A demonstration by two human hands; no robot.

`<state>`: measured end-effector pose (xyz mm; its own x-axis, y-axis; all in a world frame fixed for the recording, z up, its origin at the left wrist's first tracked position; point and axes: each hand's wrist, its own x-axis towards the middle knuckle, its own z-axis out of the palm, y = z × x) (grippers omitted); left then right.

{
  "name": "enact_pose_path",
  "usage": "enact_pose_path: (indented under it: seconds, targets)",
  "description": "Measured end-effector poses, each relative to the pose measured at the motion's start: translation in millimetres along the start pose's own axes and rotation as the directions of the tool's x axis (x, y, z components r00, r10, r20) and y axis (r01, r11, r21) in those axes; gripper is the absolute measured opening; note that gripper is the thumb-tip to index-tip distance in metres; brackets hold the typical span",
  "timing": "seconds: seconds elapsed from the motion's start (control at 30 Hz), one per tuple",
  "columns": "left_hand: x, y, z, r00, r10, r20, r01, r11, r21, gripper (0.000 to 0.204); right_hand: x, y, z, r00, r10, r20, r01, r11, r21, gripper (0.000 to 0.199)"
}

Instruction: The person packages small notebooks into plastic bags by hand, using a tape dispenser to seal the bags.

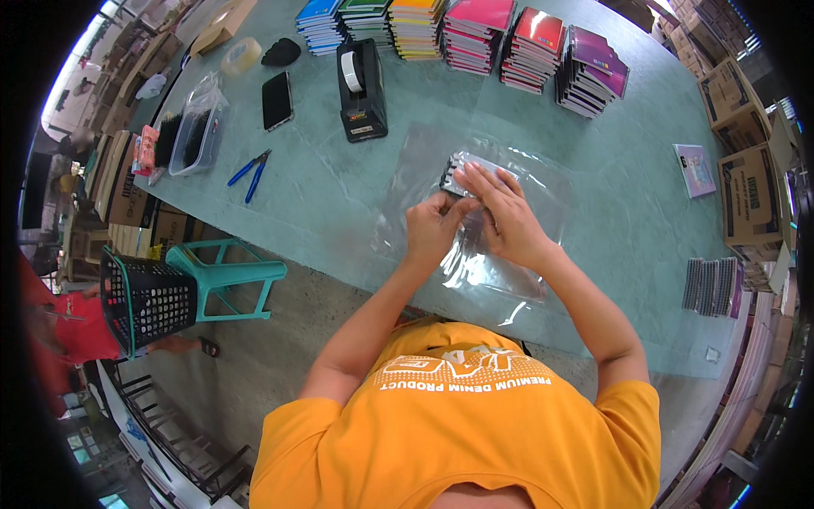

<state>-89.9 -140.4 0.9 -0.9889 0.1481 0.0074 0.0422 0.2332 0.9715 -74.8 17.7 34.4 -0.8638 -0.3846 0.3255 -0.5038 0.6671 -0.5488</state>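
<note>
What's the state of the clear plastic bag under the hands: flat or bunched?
Mostly flat: the clear plastic bag lies spread on the green table, wrinkled, with the left hand and right hand pressing on it.

Pale teal tabletop with faint marbled streaks (pixel 356 182); on it, far from the person, a black tape dispenser with a white roll (pixel 361 89). Behind the dispenser a row of notebook stacks with blue, green, yellow, pink, red and purple covers (pixel 475 34). Left of the dispenser lie blue-handled pliers (pixel 250 172) and a black phone (pixel 277 100). Nearer than the dispenser, a clear glossy plastic bag (pixel 517 204) over a dark-and-silver pack (pixel 462 174). Off the table's left edge, a teal plastic stool (pixel 229 280) and black mesh basket (pixel 144 299)
</note>
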Motion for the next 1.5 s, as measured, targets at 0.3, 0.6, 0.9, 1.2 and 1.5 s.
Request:
enact_pose_path:
  seconds: [0.3, 0.6, 0.9, 1.2, 1.5]
  targets:
    - [10, -37, -15, 0.994, 0.110, -0.027, -0.098, 0.957, 0.274, 0.046, 15, 4, -15, 0.944, 0.321, -0.081, -0.325, 0.945, -0.041, 0.061]
    - [44, 60, 29, 0.831, 0.320, 0.456, -0.448, 0.870, 0.205, 0.079, -41, 38, -69, 0.732, 0.676, 0.083, -0.595, 0.576, 0.560, 0.040]
    - [-91, 94, 157, -0.099, 0.646, 0.757, -0.769, 0.433, -0.470, 0.045, -253, 55, -111, 0.129, 0.867, -0.482, -0.983, 0.049, -0.175, 0.087]
    - [-60, 57, 150, 0.021, 0.434, 0.901, -0.690, 0.658, -0.301, 0.030, -310, 65, -237, 0.092, 0.717, -0.691, -0.995, 0.087, -0.043, 0.091]
    - [-71, 51, 174, -0.056, 0.408, 0.911, -0.643, 0.684, -0.346, 0.029, -438, 114, -385, 0.139, 0.655, -0.743, -0.981, -0.011, -0.193, 0.091]
